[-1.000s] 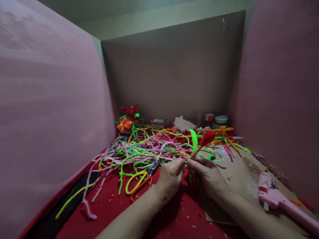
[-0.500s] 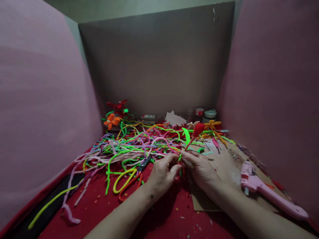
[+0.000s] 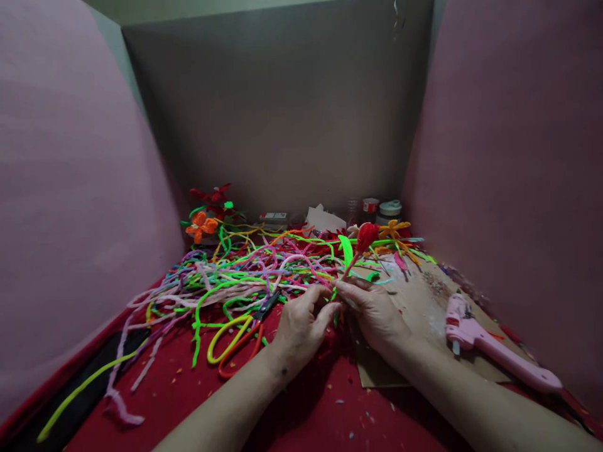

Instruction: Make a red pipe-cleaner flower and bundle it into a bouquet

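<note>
My left hand (image 3: pixel 301 323) and my right hand (image 3: pixel 374 311) meet at the middle of the red cloth, fingers pinched together round the lower stem of a pipe-cleaner flower. The flower's red bud (image 3: pixel 366 235) stands above my right hand, tilted to the right, with a bright green leaf (image 3: pixel 347 249) beside it. Just beyond my hands lies a tangled heap of coloured pipe cleaners (image 3: pixel 240 270). Scissors with yellow and orange handles (image 3: pixel 238 336) lie left of my left hand.
A pink glue gun (image 3: pixel 485 348) lies on a cardboard sheet (image 3: pixel 424 301) at the right. Finished orange and red flowers (image 3: pixel 205 216) stand at the back left. Small jars (image 3: pixel 381 210) sit by the back board. Pink panels wall both sides.
The view has shifted, so everything sits lower left in the picture. My hands keep their pinch on the flower stem, and the bud leans the same way.
</note>
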A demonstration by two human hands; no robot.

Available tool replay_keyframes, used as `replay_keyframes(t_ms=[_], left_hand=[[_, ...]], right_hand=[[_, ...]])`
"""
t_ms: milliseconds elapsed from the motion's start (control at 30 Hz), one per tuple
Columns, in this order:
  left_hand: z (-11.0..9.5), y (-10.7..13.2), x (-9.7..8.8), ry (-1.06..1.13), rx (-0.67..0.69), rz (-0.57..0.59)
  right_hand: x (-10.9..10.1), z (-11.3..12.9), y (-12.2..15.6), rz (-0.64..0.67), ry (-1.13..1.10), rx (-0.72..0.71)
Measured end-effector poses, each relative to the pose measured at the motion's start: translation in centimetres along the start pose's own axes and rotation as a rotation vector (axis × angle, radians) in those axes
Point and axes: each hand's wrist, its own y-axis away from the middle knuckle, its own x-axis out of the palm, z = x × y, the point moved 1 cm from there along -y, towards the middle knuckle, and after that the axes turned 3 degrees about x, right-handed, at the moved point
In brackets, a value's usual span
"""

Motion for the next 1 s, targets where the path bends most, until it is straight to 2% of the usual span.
replay_keyframes(t_ms=[133, 233, 333, 400, 633, 900, 1000], left_hand=[[-0.4, -0.1, -0.1, 0.053, -0.034, 0.002], [-0.8, -0.4, -0.2, 0.264, -0.185, 0.030], [-1.0, -0.7, -0.3, 0.525, -0.370, 0.108], [-1.0, -0.8, -0.3, 0.613, -0.429, 0.140], [-1.0, -0.6, 0.3, 0.580, -0.390, 0.117], [-1.1, -0.4, 0.2, 0.636, -0.365, 0.171], [-1.1, -0.4, 0.2, 0.659, -0.345, 0.193]], right_hand=[[0.1, 0.0, 0.1, 0.056, -0.009, -0.021], [0.2, 0.0, 0.2, 0.071, -0.007, -0.021], [0.1, 0.0, 0.2, 0.082, 0.014, -0.021], [0.0, -0.1, 0.1, 0.075, 0.034, 0.002], [-0.1, 0.1, 0.1, 0.022, 0.065, -0.012], [0.3, 0.2, 0.4, 0.052, 0.051, 0.037], [0.3, 0.2, 0.4, 0.024, 0.026, 0.042]])
